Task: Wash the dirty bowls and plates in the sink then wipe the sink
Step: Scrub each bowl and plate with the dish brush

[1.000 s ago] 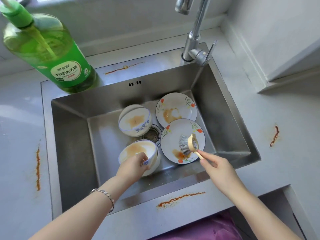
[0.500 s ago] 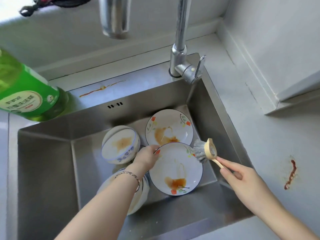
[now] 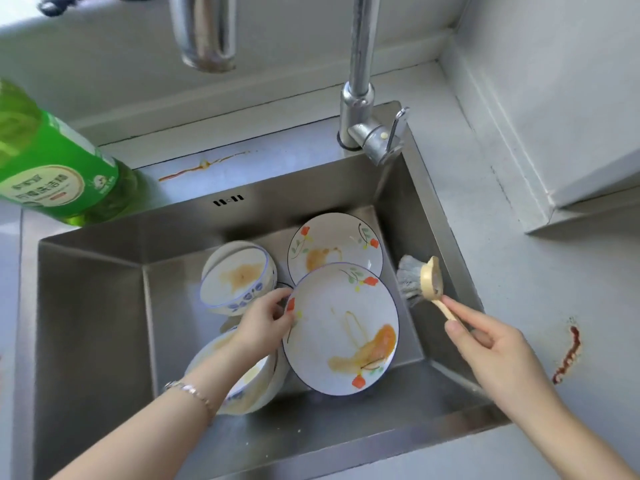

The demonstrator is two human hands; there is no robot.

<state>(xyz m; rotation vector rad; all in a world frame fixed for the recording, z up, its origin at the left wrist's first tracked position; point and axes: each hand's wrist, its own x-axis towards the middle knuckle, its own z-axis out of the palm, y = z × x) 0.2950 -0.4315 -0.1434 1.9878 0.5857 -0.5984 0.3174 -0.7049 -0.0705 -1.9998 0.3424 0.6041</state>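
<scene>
**Front plate** (image 3: pixel 343 327): in the sink (image 3: pixel 104 306), right of centre, its far edge overlapping the back plate (image 3: pixel 334 242). There is orange sauce on its near right part, with thin run marks above. A second ago it lay flat with the brush on it. Now it is raised and tilted, apparently off the sink floor, though its underside is hidden.

**Left hand** (image 3: pixel 266 320): pinches the front plate's left rim, thumb on the upper face. It has come over from the near bowl (image 3: pixel 249 382), which now lies ungripped beneath the forearm.

**Right hand** (image 3: pixel 498 351): fingers are closed round the wooden handle of the brush (image 3: pixel 420 280). The bristle head has been lifted off the plate and is held just beside the sink's right wall.

**Far bowl** (image 3: pixel 239 275): tipped on its side with brown residue inside, in the same place as before. The back plate is likewise stained.

**Tap** (image 3: pixel 360 98): no water visible.

**Soap bottle** (image 3: pixel 59 174): back left.

**Red streak** (image 3: pixel 568 355): on the table at right.

**Assessment:** the front plate looks chosen as the first piece to scrub. All four pieces remain soiled, and wiping the sink is a long way off.
</scene>
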